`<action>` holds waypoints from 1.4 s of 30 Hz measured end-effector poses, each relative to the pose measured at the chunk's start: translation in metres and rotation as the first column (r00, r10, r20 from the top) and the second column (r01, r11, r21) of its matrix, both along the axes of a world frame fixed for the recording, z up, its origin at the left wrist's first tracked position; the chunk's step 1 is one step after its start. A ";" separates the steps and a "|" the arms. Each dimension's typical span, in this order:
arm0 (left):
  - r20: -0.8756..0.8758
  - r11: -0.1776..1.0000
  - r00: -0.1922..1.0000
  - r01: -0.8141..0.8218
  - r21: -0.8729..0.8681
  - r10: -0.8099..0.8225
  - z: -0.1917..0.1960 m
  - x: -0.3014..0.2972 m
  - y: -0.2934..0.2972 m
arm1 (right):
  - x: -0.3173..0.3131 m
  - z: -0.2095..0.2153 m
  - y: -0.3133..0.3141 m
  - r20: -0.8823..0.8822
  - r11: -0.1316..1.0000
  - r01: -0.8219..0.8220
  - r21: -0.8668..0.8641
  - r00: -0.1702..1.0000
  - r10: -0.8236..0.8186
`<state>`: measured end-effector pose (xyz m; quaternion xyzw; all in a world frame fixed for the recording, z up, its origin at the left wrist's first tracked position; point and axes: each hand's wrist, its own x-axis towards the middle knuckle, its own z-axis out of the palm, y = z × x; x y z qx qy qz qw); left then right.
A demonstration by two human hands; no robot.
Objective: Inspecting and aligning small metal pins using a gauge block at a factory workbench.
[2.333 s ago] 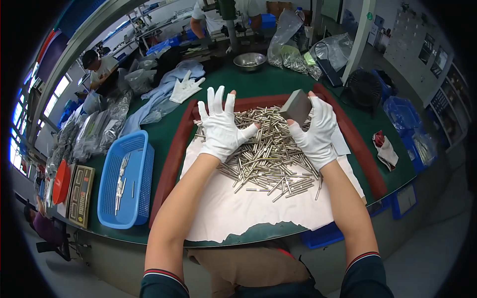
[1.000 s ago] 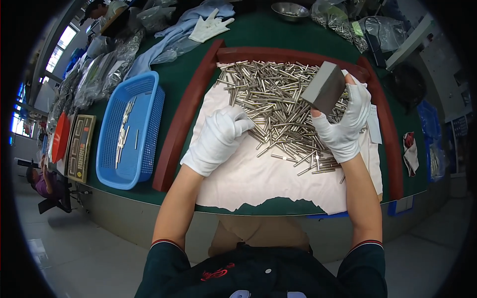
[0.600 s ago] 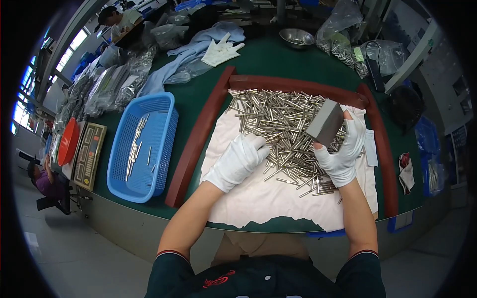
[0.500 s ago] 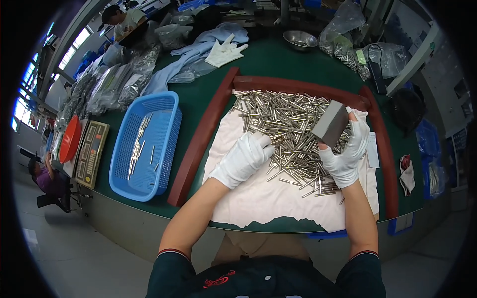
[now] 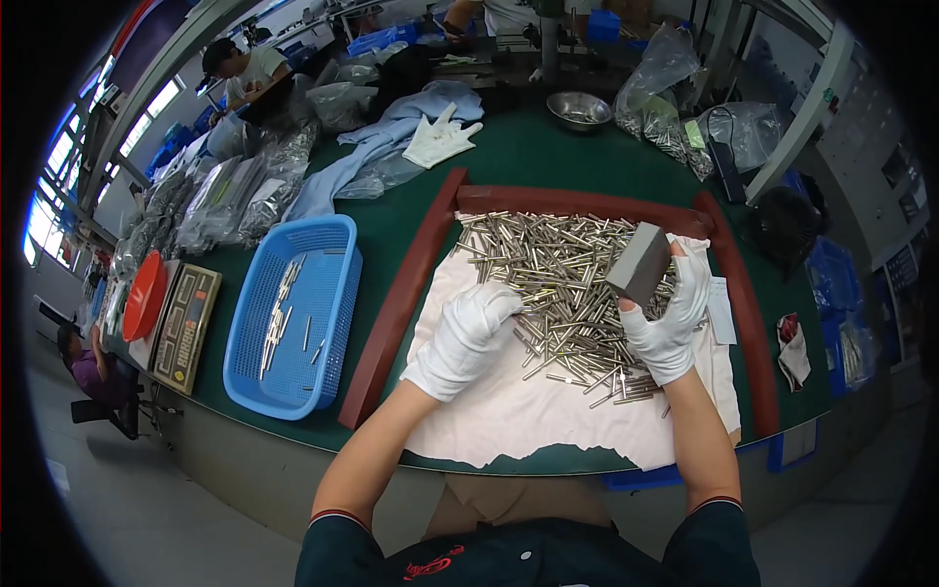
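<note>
A heap of thin metal pins is spread over a pale pink cloth. At the heap's left edge my left hand, in a white glove, is closed with its fingers curled. The back of the glove hides whatever is in them. My right hand, also gloved but with bare thumb and fingertip showing, grips a grey rectangular block between thumb and fingers. The block is held tilted above the right part of the heap.
Dark red bars border the cloth on the left, back and right. Left of them, a blue plastic basket holds some pins. Farther back are a white glove, a metal bowl and bagged parts. A red tray lies far left.
The whole view has tilted, so the table sits lower in the picture. My left hand has shifted slightly away from me along the heap's edge. My right hand keeps its grip on the block.
</note>
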<state>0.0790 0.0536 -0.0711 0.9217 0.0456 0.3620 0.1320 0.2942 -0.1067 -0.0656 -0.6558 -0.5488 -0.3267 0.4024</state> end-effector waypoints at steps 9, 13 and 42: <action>0.234 -0.244 0.963 0.261 -0.934 0.131 0.003 -0.036 0.008 | -0.021 -0.003 0.008 -0.101 0.992 -0.102 -0.069 0.990 0.095; 0.188 -0.213 0.972 0.215 -0.953 0.142 0.007 -0.045 0.001 | -0.032 -0.007 0.010 -0.263 0.986 -0.154 -0.069 0.956 0.131; 0.145 0.212 0.989 0.140 -0.967 0.008 -0.016 -0.039 -0.028 | -0.104 0.002 0.038 -0.325 0.880 -0.350 -0.322 0.913 0.245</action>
